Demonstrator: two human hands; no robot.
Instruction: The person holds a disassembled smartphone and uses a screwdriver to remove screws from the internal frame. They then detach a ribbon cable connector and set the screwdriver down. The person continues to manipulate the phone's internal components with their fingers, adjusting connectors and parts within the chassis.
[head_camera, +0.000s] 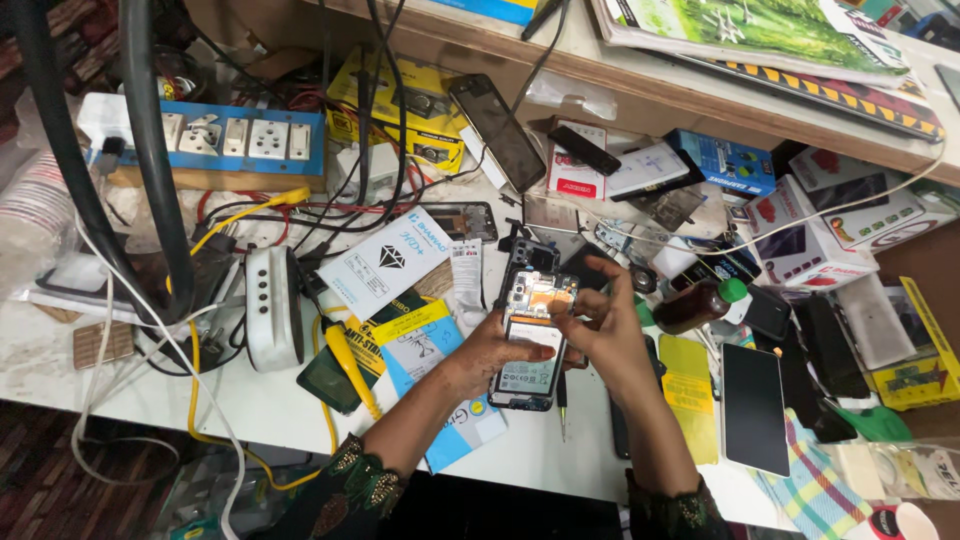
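Note:
An opened smartphone (533, 340) with its back cover off, circuit board and battery exposed, lies near the middle of a cluttered white workbench (250, 400). My left hand (490, 352) grips the phone's left edge from below. My right hand (605, 330) rests against its right side, with fingertips on the upper board area and the index finger raised. A thin screwdriver (561, 410) lies on the bench just below the phone.
A yellow-handled tool (352, 368) and flat packets lie to the left. A blue socket strip (235, 140), tangled cables and a white device (272, 306) fill the left. Spare phones (755, 408), a brown bottle (697, 304) and boxes crowd the right; a shelf runs behind.

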